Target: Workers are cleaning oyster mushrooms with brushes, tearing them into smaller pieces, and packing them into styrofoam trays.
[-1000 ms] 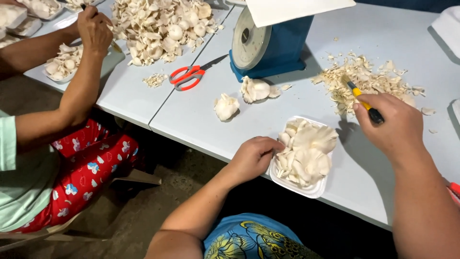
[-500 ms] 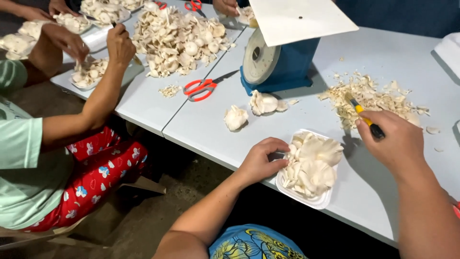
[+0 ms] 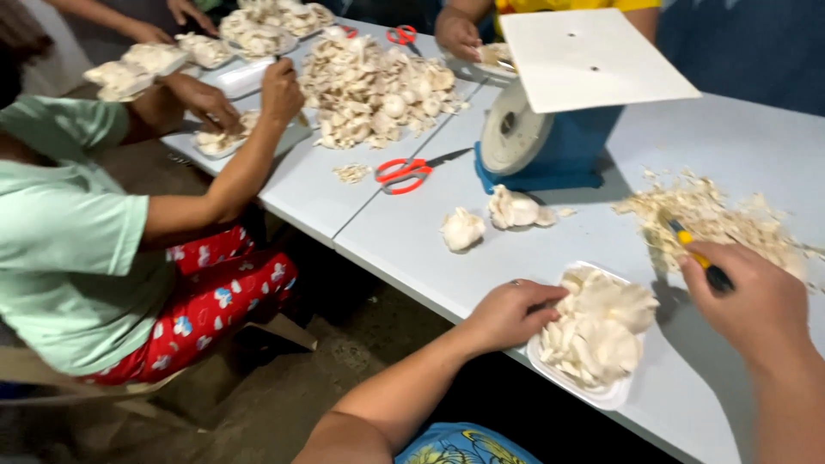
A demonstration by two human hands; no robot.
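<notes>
The left hand (image 3: 507, 314) rests at the near-left edge of a shallow white foam tray (image 3: 601, 398), its fingers curled loosely against the tray's rim and the heap of pale oyster mushrooms (image 3: 601, 331) inside, pressing rather than gripping. The tray lies just right of that hand, near the front edge of the pale grey table (image 3: 412, 249), its long axis running from the near edge away toward the far right; the left hand is plainly the closer of the 2. The right hand (image 3: 756, 305) hovers just past the tray's far-right corner, clenched around a small yellow-and-black knife (image 3: 698, 258) whose tip points up and left toward a scatter of dry, flaky trimmings (image 3: 722, 215). The mushrooms look soft, ruffled and layered, cream against the tray's smooth foam. Beyond sit 2 loose mushroom clumps (image 3: 494, 219), red-handled scissors (image 3: 404, 170) and a blue dial scale (image 3: 550, 137) with a flat white platform (another person in a green shirt works at the table's left end).
</notes>
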